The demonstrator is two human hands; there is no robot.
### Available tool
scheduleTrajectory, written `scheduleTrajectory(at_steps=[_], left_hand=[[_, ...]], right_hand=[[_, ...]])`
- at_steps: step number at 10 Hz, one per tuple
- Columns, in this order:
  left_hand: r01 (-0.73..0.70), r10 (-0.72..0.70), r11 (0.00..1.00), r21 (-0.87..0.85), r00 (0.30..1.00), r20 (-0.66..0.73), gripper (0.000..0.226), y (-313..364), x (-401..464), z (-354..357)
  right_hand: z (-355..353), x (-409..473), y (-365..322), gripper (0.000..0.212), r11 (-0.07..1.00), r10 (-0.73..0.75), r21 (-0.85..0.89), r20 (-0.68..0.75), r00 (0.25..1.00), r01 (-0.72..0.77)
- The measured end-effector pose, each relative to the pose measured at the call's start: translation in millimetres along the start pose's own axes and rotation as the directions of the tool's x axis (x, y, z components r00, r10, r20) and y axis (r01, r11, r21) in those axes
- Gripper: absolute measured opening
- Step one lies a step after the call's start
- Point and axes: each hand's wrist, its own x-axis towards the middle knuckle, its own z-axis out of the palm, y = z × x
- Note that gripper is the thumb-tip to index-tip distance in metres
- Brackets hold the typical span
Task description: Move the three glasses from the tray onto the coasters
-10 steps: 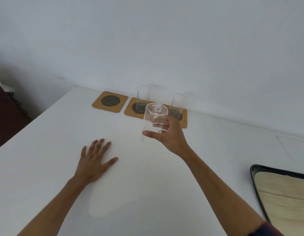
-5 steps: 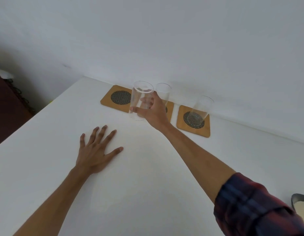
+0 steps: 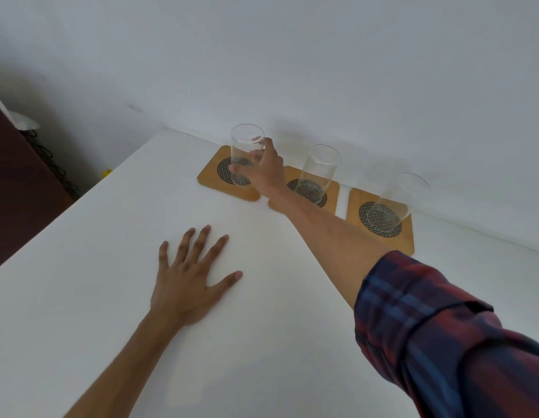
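Observation:
Three square wooden coasters with dark mesh centres lie in a row by the wall. My right hand [image 3: 266, 168] grips a clear glass [image 3: 244, 152] upright over the left coaster [image 3: 209, 176], its base at the mesh. A second glass [image 3: 318, 171] stands on the middle coaster [image 3: 331, 196]. A third glass [image 3: 397, 200] stands on the right coaster [image 3: 405, 236]. My left hand [image 3: 186, 276] lies flat on the white table [image 3: 81, 297], fingers spread, holding nothing. The tray is out of view.
A white wall rises right behind the coasters. The table's left edge runs diagonally from the far corner toward me, with dark furniture [image 3: 21, 188] beyond it. My right sleeve [image 3: 443, 327] is plaid.
My right hand has carried the glass left and farther from me, from in front of the middle coaster to over the left coaster. My left hand has stayed flat.

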Motion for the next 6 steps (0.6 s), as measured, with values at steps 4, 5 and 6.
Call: scheduleTrajectory(at_steps=[4,5,6], left_hand=[[-0.002,0.001,1.000,-0.020,1.000,-0.024,0.078,-1,0,2],[-0.010,0.010,1.000,-0.012,0.999,-0.035,0.078,-1,0,3],[-0.021,0.021,1.000,-0.015,0.999,-0.030,0.078,0,1,2]], right_hand=[[21,24,-3,0.082,0.996,0.023,-0.082,-0.006,1.000,-0.023],[21,26,-5,0.088,0.996,0.034,-0.079,0.003,0.999,-0.033],[21,20,-11,0.111,0.996,0.040,-0.086,0.004,0.999,-0.040]])
